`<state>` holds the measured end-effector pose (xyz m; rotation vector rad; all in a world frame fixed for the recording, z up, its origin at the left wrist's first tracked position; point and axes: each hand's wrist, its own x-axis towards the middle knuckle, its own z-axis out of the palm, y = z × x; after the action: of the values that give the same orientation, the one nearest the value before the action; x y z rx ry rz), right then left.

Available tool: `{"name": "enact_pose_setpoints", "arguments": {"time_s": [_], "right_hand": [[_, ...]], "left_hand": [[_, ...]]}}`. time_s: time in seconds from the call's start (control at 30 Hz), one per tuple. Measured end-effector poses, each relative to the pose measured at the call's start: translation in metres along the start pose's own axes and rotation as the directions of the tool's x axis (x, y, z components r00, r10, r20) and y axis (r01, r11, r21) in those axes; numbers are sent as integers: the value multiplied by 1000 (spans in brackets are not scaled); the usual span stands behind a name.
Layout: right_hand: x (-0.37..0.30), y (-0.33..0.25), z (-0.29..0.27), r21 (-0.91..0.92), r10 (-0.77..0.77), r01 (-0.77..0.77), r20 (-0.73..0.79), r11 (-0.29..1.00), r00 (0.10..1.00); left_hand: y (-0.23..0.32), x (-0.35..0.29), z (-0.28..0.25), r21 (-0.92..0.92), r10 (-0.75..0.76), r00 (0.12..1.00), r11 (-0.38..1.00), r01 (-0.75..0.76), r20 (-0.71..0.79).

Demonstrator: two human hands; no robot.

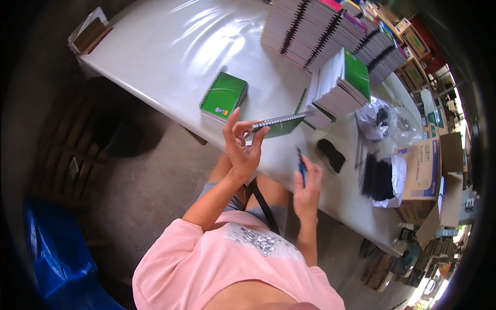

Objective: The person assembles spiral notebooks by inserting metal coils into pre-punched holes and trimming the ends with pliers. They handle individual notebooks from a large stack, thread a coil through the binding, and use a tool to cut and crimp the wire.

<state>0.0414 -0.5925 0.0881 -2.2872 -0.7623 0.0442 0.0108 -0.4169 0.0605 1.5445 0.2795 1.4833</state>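
Observation:
My left hand (242, 144) pinches a green spiral notebook (283, 125) by its coil-bound edge, between thumb and fingers, and holds it tilted above the table edge. In my right hand (308, 185) is a blue-handled tool (302, 168) with a narrow dark tip; its exact kind is hard to make out. The tool points up, apart from the held notebook. Beyond my left hand, small green spiral notebooks (225, 94) lie stacked on the table. To the right of the held notebook stands a tall stack of green-covered books (338, 85), with no coil visible on them.
Large stacks of spiral-bound notebooks (315, 31) stand at the back of the white-covered table (155, 57). A black object (330, 154) lies near my right hand. Farther right are plastic bags (380, 118), black coils (378, 178) and an open cardboard box (419, 173).

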Motion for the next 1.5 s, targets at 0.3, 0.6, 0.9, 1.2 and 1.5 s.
{"name": "enact_pose_setpoints", "arguments": {"time_s": [0.3, 0.6, 0.9, 1.2, 1.5], "right_hand": [[36, 19, 26, 132, -38, 54, -123, 990, 992], [145, -96, 44, 410, -319, 375, -200, 831, 926], [204, -137, 62, 663, -375, 130, 240, 737, 896], [212, -56, 141, 669, 70, -234, 263, 705, 962], [209, -48, 136, 47, -152, 148, 91, 988, 984]], "left_hand": [[16, 16, -22, -550, -576, 814, 658, 514, 71], [16, 78, -84, -220, -386, 920, 905, 365, -63], [7, 152, -93, 361, 64, 994, 928, -91, 87], [-67, 83, -122, 405, -423, 791, 881, 245, 442], [-87, 71, -122, 253, -358, 848, 927, 275, 390]]}}
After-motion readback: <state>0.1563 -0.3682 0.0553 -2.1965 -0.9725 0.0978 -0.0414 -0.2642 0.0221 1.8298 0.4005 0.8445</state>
